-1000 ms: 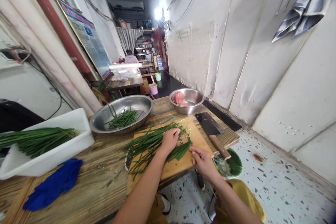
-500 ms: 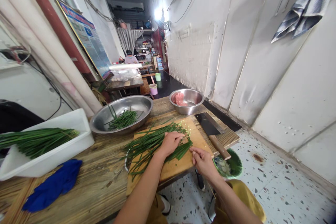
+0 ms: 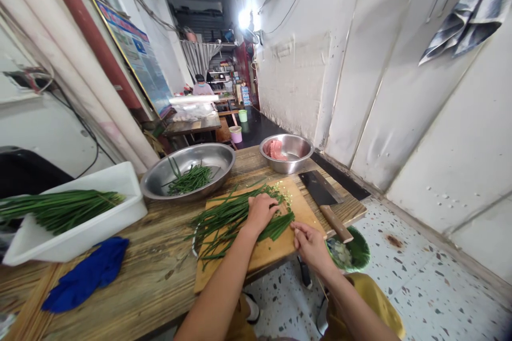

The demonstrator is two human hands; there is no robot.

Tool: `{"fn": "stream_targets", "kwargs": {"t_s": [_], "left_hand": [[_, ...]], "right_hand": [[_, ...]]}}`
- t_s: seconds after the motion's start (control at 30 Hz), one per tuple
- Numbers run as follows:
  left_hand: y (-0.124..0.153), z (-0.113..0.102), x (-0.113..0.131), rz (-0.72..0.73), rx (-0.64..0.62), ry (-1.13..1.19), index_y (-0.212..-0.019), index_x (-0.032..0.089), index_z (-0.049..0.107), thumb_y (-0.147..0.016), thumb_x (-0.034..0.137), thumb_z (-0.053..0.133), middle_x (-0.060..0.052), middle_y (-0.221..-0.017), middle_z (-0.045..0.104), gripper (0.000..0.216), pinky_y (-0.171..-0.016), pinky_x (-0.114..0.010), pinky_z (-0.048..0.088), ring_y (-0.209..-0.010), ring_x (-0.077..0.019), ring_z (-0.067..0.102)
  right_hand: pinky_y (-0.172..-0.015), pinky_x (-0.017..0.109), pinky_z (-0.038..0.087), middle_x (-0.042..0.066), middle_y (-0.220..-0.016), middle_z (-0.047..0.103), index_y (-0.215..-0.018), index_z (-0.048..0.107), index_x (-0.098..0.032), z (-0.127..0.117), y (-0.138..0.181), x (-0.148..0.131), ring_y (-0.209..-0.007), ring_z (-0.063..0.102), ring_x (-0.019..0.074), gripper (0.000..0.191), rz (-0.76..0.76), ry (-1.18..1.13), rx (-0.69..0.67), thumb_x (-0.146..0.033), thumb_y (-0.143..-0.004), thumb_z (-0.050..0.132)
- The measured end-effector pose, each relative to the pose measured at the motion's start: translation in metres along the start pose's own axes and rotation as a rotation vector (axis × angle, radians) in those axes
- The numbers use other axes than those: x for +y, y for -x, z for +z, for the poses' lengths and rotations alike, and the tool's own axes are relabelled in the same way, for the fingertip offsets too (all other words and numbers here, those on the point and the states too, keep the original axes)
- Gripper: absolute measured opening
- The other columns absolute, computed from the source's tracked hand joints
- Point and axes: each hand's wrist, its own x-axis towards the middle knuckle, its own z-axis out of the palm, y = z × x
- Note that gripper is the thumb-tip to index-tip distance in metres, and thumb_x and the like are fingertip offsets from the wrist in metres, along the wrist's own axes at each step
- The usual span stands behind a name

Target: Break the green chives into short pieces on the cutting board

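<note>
On the wooden cutting board point(image 3: 308, 213) lies a spread of cut garlic chives point(image 3: 224, 218). My left hand point(image 3: 262, 210) rests over them, its fingers curled down on a flat bunch whose cut ends point right. At those ends my right hand point(image 3: 310, 240) is pinched closed on a thin skewer point(image 3: 323, 289), which shows below the wrist; its tip is hidden. Just right of the board, a cleaver point(image 3: 320, 187) lies flat with its handle towards me.
A steel basin point(image 3: 222, 157) holds more chives; a smaller steel bowl point(image 3: 298, 168) holds pink meat slices. Left are a white tub point(image 3: 76, 248) of long chives, a blue cloth point(image 3: 88, 279) and bamboo skewers point(image 3: 34, 309). A green bin point(image 3: 362, 250) stands below. A person point(image 3: 202, 87) sits far back.
My left hand has shifted very slightly on the chives. My right hand stays at the cut ends. The whole view has moved a little.
</note>
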Motion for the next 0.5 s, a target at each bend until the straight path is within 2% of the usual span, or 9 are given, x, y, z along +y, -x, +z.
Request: {"fn": "stream_targets", "kwargs": {"t_s": [0.2, 0.4, 0.5], "left_hand": [[0.0002, -0.0027, 0.0043, -0.033, 0.064, 0.001, -0.079, 0.023, 0.07, -0.084, 0.023, 0.053, -0.002, -0.086, 0.068, 0.018, -0.081, -0.034, 0.03, -0.09, -0.0189, 0.057], [-0.0012, -0.0029, 0.0042, -0.153, 0.093, 0.177, -0.085, 0.021, 0.068, -0.083, 0.022, 0.052, 0.0, -0.083, 0.071, 0.016, -0.085, -0.033, 0.036, -0.08, -0.016, 0.063], [-0.0028, -0.002, 0.003, -0.164, 0.069, 0.254, -0.096, 0.021, 0.069, -0.083, 0.022, 0.053, -0.002, -0.098, 0.072, 0.021, -0.09, -0.03, 0.038, -0.094, -0.0164, 0.063]], "right_hand": [[-0.042, 0.025, 0.025, -0.004, -0.05, 0.046, -0.102, 0.06, -0.007, -0.0013, 0.0013, -0.0015, -0.041, 0.035, 0.0108, 0.047, 0.019, 0.001, -0.018, -0.045, -0.079, 0.043], [-0.041, 0.024, 0.024, -0.004, -0.05, 0.047, -0.101, 0.06, -0.008, -0.0013, 0.0002, 0.0006, -0.04, 0.035, 0.0104, 0.046, 0.027, -0.015, -0.032, -0.044, -0.078, 0.044], [-0.041, 0.024, 0.024, -0.004, -0.05, 0.047, -0.101, 0.061, -0.009, -0.0019, 0.0002, 0.0012, -0.04, 0.035, 0.0103, 0.045, 0.016, -0.005, -0.043, -0.043, -0.079, 0.043]]}}
